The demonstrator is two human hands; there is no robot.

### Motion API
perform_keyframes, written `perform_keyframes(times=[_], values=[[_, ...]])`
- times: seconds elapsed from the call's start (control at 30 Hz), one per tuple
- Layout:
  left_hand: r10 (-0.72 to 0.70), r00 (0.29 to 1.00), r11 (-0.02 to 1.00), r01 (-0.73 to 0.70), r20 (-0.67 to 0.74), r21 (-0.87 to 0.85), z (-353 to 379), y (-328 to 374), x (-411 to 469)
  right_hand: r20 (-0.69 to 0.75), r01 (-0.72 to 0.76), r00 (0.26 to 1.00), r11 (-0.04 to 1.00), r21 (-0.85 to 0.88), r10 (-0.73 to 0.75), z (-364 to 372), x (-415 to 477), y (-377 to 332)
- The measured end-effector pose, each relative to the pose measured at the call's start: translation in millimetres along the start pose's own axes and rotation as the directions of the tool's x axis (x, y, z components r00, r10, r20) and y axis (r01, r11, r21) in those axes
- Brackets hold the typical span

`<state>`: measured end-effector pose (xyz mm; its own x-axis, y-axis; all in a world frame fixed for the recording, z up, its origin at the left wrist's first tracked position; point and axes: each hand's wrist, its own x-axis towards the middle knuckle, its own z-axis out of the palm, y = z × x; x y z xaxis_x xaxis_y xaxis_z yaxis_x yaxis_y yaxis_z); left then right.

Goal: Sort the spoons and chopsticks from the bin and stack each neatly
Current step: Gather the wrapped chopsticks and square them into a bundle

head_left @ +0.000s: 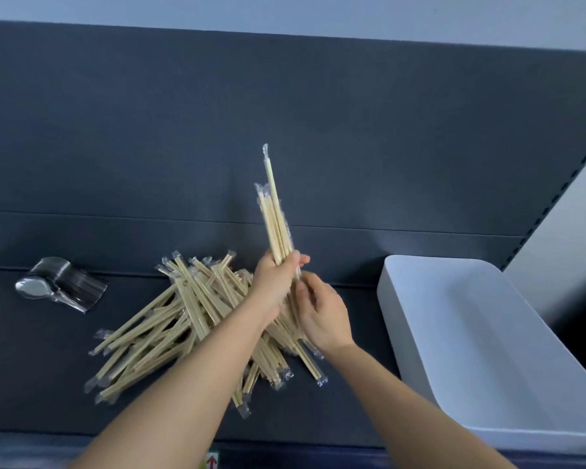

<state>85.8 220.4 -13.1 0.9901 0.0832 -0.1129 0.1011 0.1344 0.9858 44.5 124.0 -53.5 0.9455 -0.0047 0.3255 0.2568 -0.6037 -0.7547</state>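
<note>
One bin (406,319), one spoon stack (60,282), one chopstick pile (170,326), one chopstick bundle (276,225)
Spoons uncountable; the pile holds dozens of wrapped pairs, the raised bundle several.

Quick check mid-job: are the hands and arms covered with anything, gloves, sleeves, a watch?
No. The left hand and right hand are bare, no gloves. No ring, watch or band shows. The left forearm and right forearm are uncovered to the frame's bottom edge; no sleeve in view.

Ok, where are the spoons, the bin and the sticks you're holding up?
spoons (61,283): head view, middle of the stack.
bin (487,333): head view, bare inside floor.
held chopsticks (277,225): head view, middle of the bundle.
</note>
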Motion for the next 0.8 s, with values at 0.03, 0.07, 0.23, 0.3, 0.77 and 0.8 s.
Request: perform_keyframes(times=[0.03,0.07,0.23,0.3,0.77,0.8], values=[[0.032,0.999,0.999,-0.032,0.011,0.009,8,1,0,-0.046,-0.010,0.999,1.000,-0.007,0.010,-4,2,1],[0.078,0.997,0.996,-0.079,0.018,0.035,16,3,0,-0.104,-0.042,0.994,0.999,0.006,0.042,-10,5,1],[0.190,0.971,0.968,-0.210,0.144,0.137,46,13,0,-0.281,-0.125,0.940,0.961,0.249,0.195,-46,22,-2],[0.177,0.963,0.965,-0.210,0.201,0.156,52,4,0,-0.266,-0.110,0.946,0.957,0.267,0.183,-51,28,0],[0.013,0.940,0.777,-0.225,0.342,0.588,54,-28,7,-0.162,-0.177,0.975,0.973,-0.147,0.153,-50,37,17],[0.029,0.937,0.798,-0.232,0.349,0.556,55,-28,8,-0.163,-0.173,0.976,0.972,-0.159,0.147,-52,42,14]])
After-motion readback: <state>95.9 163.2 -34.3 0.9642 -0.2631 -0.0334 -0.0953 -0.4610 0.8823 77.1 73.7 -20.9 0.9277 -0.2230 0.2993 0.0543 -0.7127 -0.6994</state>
